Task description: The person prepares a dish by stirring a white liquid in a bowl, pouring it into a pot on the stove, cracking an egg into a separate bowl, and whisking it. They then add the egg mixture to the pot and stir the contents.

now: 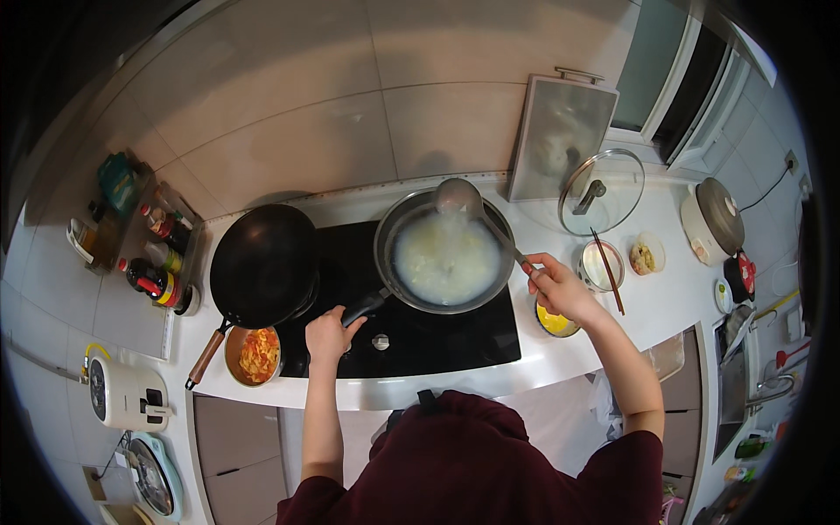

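Observation:
My left hand (330, 336) grips the black handle (365, 307) of a deep frying pan (384, 262) on the right side of the black gas cooktop (453, 341). Cloudy, pale soup (447, 262) with light bits fills much of the pan. In my right hand (556, 287) is the handle of a metal ladle (459, 197), whose bowl is tilted over the far side of the pan. Liquid seems to run from it, though steam blurs that spot. Just below my right hand stands a bowl of yellow beaten egg (555, 323), partly hidden by the hand.
A black wok (266, 262) with a wooden handle stands left, beside a bowl of tomato and egg (258, 355). To the right are a glass lid (607, 190), a white bowl (598, 270) with chopsticks (607, 269) across it, a small food container (647, 254) and a rice cooker (712, 223).

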The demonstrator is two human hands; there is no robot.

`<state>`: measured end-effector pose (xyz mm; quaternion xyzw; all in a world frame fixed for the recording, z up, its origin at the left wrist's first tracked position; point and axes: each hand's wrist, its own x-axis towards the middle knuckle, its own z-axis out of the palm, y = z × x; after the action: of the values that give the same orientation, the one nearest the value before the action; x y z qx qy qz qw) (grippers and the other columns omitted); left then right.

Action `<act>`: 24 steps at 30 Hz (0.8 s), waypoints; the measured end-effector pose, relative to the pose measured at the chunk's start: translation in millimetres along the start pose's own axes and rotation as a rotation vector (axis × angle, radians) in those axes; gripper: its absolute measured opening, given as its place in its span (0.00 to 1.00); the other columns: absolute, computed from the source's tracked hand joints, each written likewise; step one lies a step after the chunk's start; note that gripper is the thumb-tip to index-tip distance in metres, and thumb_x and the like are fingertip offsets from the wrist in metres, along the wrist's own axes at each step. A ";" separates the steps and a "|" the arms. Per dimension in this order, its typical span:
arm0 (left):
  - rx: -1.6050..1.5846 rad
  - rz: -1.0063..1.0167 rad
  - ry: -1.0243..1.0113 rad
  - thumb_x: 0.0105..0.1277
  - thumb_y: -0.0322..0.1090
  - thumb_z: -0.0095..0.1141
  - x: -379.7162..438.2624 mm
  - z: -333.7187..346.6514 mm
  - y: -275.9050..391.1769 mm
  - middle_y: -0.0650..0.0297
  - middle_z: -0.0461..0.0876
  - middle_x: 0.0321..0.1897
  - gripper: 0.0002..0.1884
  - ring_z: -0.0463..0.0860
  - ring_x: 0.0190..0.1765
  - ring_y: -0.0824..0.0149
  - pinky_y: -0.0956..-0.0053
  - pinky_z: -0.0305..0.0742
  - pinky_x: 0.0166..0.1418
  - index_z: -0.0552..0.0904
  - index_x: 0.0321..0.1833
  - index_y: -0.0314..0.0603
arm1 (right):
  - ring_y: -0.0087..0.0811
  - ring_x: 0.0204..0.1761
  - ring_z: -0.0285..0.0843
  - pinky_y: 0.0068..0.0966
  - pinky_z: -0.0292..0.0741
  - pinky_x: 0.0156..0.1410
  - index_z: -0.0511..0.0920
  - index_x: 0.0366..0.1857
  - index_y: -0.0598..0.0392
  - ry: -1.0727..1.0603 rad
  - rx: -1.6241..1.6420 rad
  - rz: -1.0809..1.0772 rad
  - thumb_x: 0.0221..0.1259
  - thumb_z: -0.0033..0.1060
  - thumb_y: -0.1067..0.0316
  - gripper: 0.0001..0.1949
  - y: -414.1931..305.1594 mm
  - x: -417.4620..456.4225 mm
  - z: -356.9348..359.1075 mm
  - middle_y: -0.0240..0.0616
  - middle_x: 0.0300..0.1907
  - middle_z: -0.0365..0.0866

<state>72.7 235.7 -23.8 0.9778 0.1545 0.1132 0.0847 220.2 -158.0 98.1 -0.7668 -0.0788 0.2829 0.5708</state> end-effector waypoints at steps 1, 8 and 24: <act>-0.003 0.001 0.003 0.57 0.58 0.69 0.0 0.6 -0.7 0.57 0.86 0.25 0.25 0.87 0.30 0.55 0.65 0.80 0.34 0.86 0.42 0.40 | 0.22 0.19 0.67 0.21 0.65 0.24 0.70 0.60 0.53 0.026 -0.087 -0.047 0.76 0.44 0.67 0.13 6.0 1.9 0.9 0.33 0.33 0.76; 0.001 -0.001 -0.002 0.57 0.59 0.69 1.4 -2.2 2.4 0.58 0.85 0.23 0.25 0.86 0.29 0.56 0.64 0.80 0.33 0.85 0.38 0.41 | 0.53 0.39 0.83 0.45 0.80 0.42 0.71 0.62 0.53 0.318 -0.807 -0.546 0.68 0.53 0.70 0.19 84.6 7.9 18.6 0.52 0.44 0.81; 0.040 -0.009 0.021 0.57 0.61 0.68 -2.3 1.7 0.6 0.57 0.85 0.23 0.28 0.86 0.28 0.56 0.64 0.79 0.32 0.86 0.42 0.39 | 0.45 0.43 0.79 0.38 0.78 0.46 0.74 0.52 0.57 0.627 -1.094 -0.654 0.56 0.70 0.66 0.21 110.1 -5.6 51.2 0.41 0.43 0.77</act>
<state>71.1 234.2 -25.8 0.9773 0.1623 0.1201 0.0641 166.6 -154.9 -10.8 -0.9258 -0.2677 -0.2169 0.1554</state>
